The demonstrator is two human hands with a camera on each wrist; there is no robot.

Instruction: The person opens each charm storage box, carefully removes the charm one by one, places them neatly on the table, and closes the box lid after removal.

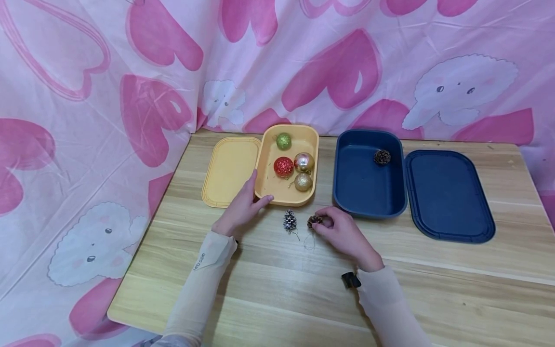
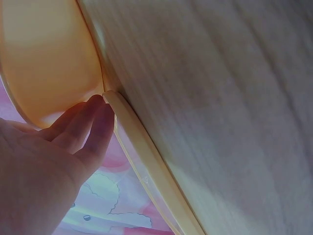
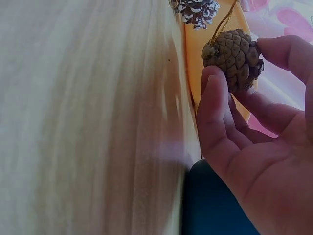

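My right hand point(image 1: 344, 231) pinches a brown pine cone point(image 3: 234, 59) between thumb and fingertips, close over the wooden table. A gold string loop hangs from the cone. Just left of it lies a silvery-white tipped pine cone point(image 1: 289, 220) with its own string, partly cut off in the right wrist view. My left hand point(image 1: 240, 207) rests against the near left corner of the yellow box point(image 1: 286, 198), fingers extended along its side and thumb at the near rim. Inside that box are a green glitter ball point(image 1: 284, 141), a red ball point(image 1: 284, 166), a shiny pinkish-gold ball point(image 1: 304, 162) and a gold glitter ball point(image 1: 303, 182).
A dark blue box point(image 1: 368, 193) stands right of the yellow one, with a brown pine cone point(image 1: 382, 157) inside. Its blue lid point(image 1: 448, 195) lies on the right, the yellow lid point(image 1: 230, 168) on the left. A pink heart-print curtain point(image 1: 260, 62) hangs behind the table.
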